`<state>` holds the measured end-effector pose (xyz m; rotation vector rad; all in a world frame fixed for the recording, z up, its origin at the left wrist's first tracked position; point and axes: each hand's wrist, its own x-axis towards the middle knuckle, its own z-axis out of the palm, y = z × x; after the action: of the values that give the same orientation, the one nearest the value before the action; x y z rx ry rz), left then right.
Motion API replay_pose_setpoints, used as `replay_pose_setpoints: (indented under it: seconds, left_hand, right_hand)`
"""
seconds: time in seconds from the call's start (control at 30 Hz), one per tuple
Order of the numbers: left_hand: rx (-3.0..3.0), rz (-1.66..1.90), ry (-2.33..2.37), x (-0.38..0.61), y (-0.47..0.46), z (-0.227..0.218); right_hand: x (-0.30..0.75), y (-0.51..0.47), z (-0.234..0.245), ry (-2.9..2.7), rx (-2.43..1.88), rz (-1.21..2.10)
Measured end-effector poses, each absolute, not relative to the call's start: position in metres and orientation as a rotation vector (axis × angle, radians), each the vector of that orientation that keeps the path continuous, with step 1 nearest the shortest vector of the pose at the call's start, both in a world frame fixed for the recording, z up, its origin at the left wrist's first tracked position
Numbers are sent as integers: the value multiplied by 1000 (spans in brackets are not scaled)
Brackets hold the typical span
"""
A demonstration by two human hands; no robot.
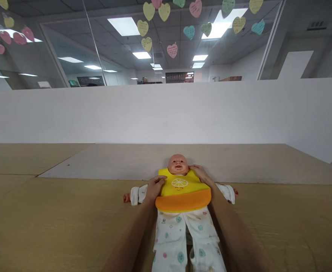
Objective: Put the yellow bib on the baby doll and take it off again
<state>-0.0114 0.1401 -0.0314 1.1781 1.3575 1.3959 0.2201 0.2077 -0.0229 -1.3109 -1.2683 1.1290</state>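
A baby doll (178, 165) lies on its back, head away from me, in white dotted pyjamas (171, 236). Over its chest sits a yellow silicone bib (179, 185) with a lemon-slice print and an orange catch pocket (182, 201). My left hand (156, 189) grips the bib's left edge, over the doll's shoulder. My right hand (199, 174) holds the bib's upper right corner, beside the doll's neck. The doll's small hands stick out from its sleeves on both sides. The bib hides the doll's chest.
The doll lies on a tan wood-grain table (55, 223), with a paler board (98, 164) beyond its head. A white partition wall (166, 113) stands behind the table. Above it are glass panels (81, 56) and hanging paper hearts (172, 50).
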Motion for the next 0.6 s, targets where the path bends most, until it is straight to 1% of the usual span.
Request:
replay_pose_setpoints:
  seconds: [0.33,0.6]
  left_hand:
    - [1218,1397,1364,-13,140,-33]
    - [1143,1428,1278,-14,138,-32]
  right_hand:
    - [216,197,-7,-1215,-1271,1013]
    - [213,174,1,-1233,-1297,1017]
